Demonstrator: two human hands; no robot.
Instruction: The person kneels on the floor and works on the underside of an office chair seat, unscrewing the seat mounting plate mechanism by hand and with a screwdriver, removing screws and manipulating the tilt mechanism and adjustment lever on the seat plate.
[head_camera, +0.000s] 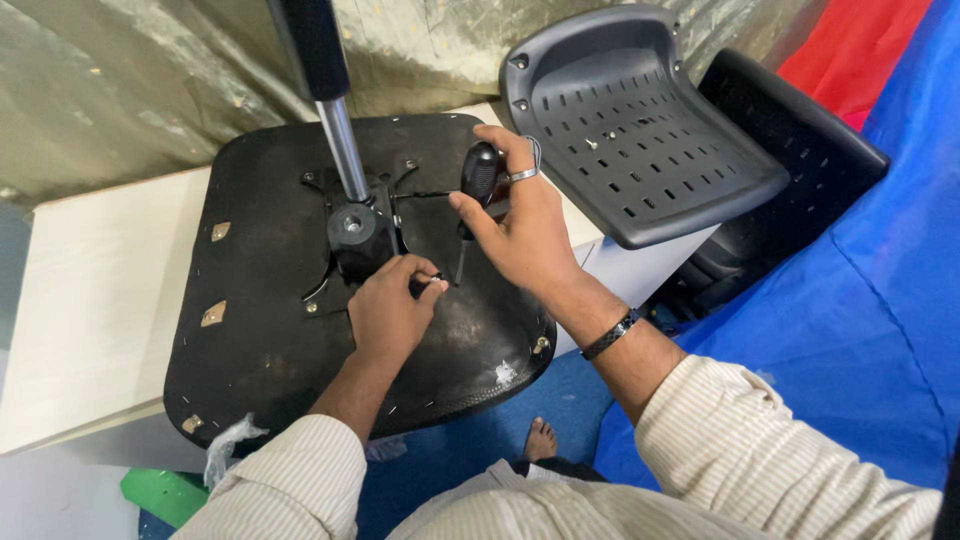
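Head view: the right hand wraps its fingers around a black-handled screwdriver, shaft pointing down at the upturned black seat base lying on the pale table. Just below its tip, the left hand pinches a small screw between thumb and forefinger, beside the metal mechanism and gas-lift column. Right of the fingers rests a perforated grey backrest.

A pale wooden table carries an upturned black chair seat and a perforated grey backrest.
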